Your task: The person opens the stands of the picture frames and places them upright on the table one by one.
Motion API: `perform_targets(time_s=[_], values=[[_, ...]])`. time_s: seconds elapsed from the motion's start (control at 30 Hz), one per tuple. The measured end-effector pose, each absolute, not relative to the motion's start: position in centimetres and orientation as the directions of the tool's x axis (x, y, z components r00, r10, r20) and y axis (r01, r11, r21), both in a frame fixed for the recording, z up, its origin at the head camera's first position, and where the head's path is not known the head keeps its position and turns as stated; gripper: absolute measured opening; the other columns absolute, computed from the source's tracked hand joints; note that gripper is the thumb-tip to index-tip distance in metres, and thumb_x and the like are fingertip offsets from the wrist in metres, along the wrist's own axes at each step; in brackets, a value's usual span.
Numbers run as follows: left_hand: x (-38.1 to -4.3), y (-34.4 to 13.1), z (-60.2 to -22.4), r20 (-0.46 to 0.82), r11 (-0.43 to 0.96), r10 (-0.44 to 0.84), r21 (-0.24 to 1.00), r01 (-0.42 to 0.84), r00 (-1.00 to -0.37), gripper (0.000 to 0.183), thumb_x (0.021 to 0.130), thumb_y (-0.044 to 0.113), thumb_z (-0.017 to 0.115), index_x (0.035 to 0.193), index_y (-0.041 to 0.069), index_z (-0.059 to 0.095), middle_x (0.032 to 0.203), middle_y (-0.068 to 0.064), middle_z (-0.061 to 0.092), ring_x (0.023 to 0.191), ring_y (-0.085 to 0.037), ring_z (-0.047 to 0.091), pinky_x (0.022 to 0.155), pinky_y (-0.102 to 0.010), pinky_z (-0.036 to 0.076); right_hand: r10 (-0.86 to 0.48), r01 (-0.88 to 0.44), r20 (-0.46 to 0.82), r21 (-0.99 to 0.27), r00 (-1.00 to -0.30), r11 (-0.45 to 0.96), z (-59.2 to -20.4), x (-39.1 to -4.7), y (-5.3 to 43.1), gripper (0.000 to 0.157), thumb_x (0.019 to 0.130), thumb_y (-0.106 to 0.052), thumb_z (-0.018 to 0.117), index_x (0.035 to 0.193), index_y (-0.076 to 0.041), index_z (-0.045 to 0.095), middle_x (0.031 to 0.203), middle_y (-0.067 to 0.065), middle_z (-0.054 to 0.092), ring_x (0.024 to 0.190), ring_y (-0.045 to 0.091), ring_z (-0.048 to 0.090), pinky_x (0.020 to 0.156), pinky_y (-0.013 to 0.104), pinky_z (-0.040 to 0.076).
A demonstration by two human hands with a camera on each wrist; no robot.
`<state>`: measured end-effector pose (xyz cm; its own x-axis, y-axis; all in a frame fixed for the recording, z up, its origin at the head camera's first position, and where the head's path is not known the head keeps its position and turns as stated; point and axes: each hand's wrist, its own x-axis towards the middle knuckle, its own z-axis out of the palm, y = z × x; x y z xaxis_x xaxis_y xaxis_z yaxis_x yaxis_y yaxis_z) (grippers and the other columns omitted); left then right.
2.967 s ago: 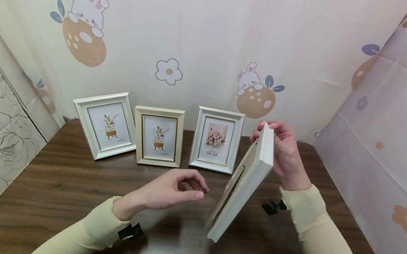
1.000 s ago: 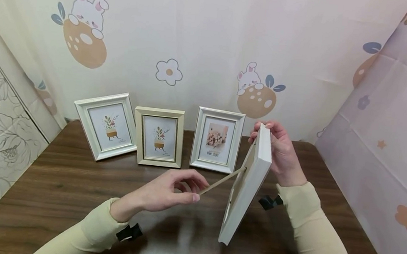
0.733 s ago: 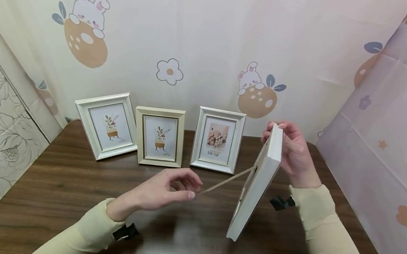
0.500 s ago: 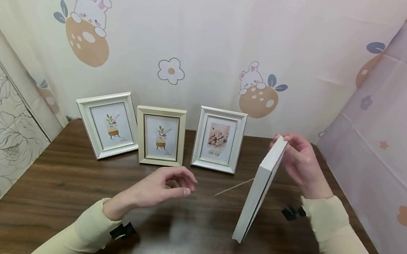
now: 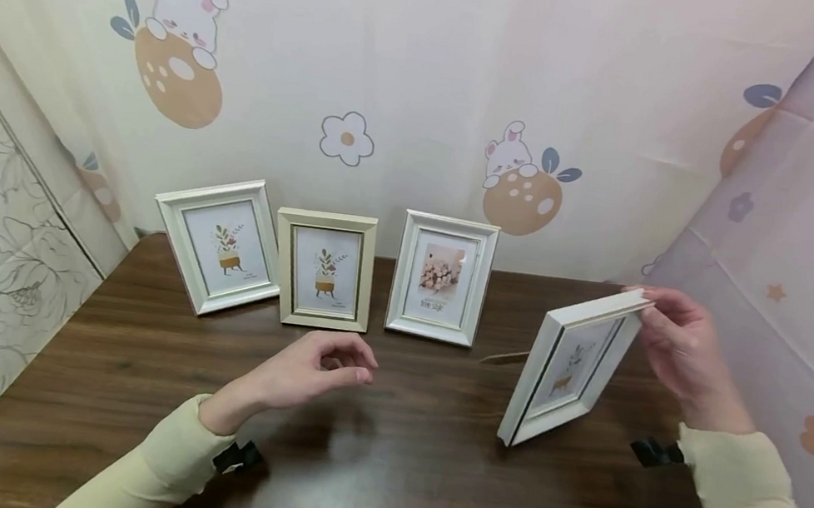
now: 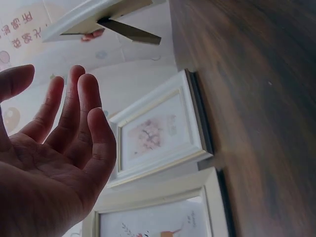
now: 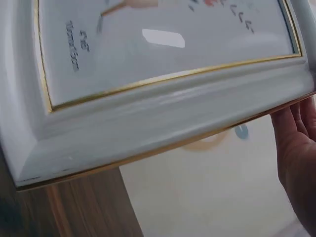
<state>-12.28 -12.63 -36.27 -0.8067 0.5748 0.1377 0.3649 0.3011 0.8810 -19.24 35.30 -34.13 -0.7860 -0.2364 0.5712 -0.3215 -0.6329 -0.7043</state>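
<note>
My right hand (image 5: 690,353) grips a white picture frame (image 5: 575,365) by its upper right corner, holding it tilted over the right of the table. Its plant print turns partly towards me. Behind it, the brown stand leg (image 5: 504,357) is swung out; the left wrist view shows this leg (image 6: 132,32) too. Up close in the right wrist view are the white moulding and gold inner edge of the frame (image 7: 173,108). Loosely curled and holding nothing, my left hand (image 5: 303,368) hovers in front of the cream frame (image 5: 366,283).
Three frames stand in a row at the back: a tilted white frame (image 5: 168,214) at left, the cream one, and a white frame (image 5: 435,334) with a flower picture. A patterned cloth (image 5: 427,80) hangs behind the brown wooden table (image 5: 381,477).
My left hand, earlier at the stand leg, has let go and drawn back left. My right hand has carried the frame rightward and turned it from back and edge to front.
</note>
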Motion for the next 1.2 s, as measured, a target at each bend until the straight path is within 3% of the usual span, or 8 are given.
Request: perform_targets(time_s=[0.3, 0.43, 0.5, 0.63, 0.8, 1.0, 1.2], values=[[-12.5, -13.8, -37.2, 0.078, 0.331, 0.553, 0.893, 0.304, -0.830, 0.008, 0.095, 0.023, 0.069, 0.102, 0.019, 0.069, 0.091, -0.005, 0.070, 0.086, -0.020, 0.065, 0.074, -0.030, 0.053, -0.047, -0.373, 0.479, -0.739, -0.877, -0.561, -33.3, -19.3, 37.6, 0.028, 0.095, 0.023, 0.042, 0.107, 0.014, 0.066, 0.104, 0.019, 0.071, 0.086, 0.022, 0.070, 0.073, 0.026, 0.058], [-12.6, -14.4, -37.6, 0.060, 0.335, 0.537, 0.900, 0.278, -0.841, 0.007, 0.096, 0.022, 0.067, 0.101, 0.018, 0.069, 0.093, -0.009, 0.069, 0.088, -0.029, 0.066, 0.076, -0.030, 0.054, 0.053, -0.377, 0.420, -0.745, -0.906, -0.550, -33.2, -20.0, 37.8, 0.025, 0.093, 0.023, 0.047, 0.107, 0.016, 0.066, 0.099, 0.019, 0.071, 0.083, 0.021, 0.070, 0.073, 0.027, 0.058], [-12.7, -14.6, -37.6, 0.050, 0.323, 0.534, 0.910, 0.259, -0.844, 0.007, 0.097, 0.021, 0.066, 0.101, 0.016, 0.068, 0.095, -0.013, 0.069, 0.090, -0.034, 0.066, 0.077, -0.033, 0.055, 0.081, -0.367, 0.391, -0.749, -0.917, -0.552, -33.3, -20.4, 37.9, 0.024, 0.092, 0.023, 0.049, 0.107, 0.017, 0.066, 0.100, 0.020, 0.070, 0.090, 0.023, 0.071, 0.077, 0.030, 0.058], [-12.7, -14.6, -37.7, 0.026, 0.304, 0.536, 0.926, 0.222, -0.844, 0.007, 0.098, 0.018, 0.065, 0.102, 0.014, 0.068, 0.097, -0.014, 0.069, 0.093, -0.040, 0.065, 0.081, -0.041, 0.056, 0.109, -0.349, 0.351, -0.749, -0.930, -0.563, -33.5, -21.3, 38.0, 0.024, 0.091, 0.023, 0.050, 0.108, 0.016, 0.066, 0.098, 0.020, 0.070, 0.090, 0.025, 0.071, 0.078, 0.031, 0.058], [-12.7, -14.4, -37.8, 0.030, 0.302, 0.542, 0.926, 0.228, -0.840, 0.008, 0.098, 0.018, 0.064, 0.102, 0.012, 0.068, 0.096, -0.013, 0.069, 0.093, -0.039, 0.065, 0.081, -0.045, 0.055, 0.139, -0.339, 0.316, -0.770, -0.939, -0.541, -34.1, -22.2, 37.7, 0.023, 0.088, 0.021, 0.058, 0.107, 0.013, 0.068, 0.092, 0.016, 0.071, 0.081, 0.020, 0.070, 0.069, 0.025, 0.058], [-12.7, -13.9, -38.1, 0.066, 0.275, 0.573, 0.923, 0.268, -0.817, 0.012, 0.098, 0.018, 0.064, 0.104, 0.008, 0.068, 0.095, -0.016, 0.069, 0.089, -0.039, 0.065, 0.078, -0.039, 0.056, 0.164, -0.353, 0.316, -0.767, -0.935, -0.536, -34.6, -23.0, 37.4, 0.021, 0.088, 0.021, 0.060, 0.105, 0.013, 0.069, 0.089, 0.014, 0.069, 0.077, 0.017, 0.067, 0.067, 0.021, 0.056], [-12.7, -13.7, -38.0, 0.055, 0.267, 0.572, 0.931, 0.249, -0.818, 0.009, 0.098, 0.016, 0.063, 0.103, 0.010, 0.068, 0.096, -0.015, 0.070, 0.090, -0.039, 0.066, 0.077, -0.034, 0.056, 0.139, -0.319, 0.289, -0.811, -0.947, -0.491, -34.7, -23.4, 37.4, 0.025, 0.092, 0.016, 0.057, 0.114, 0.008, 0.068, 0.097, 0.011, 0.068, 0.080, 0.015, 0.065, 0.069, 0.020, 0.055]])
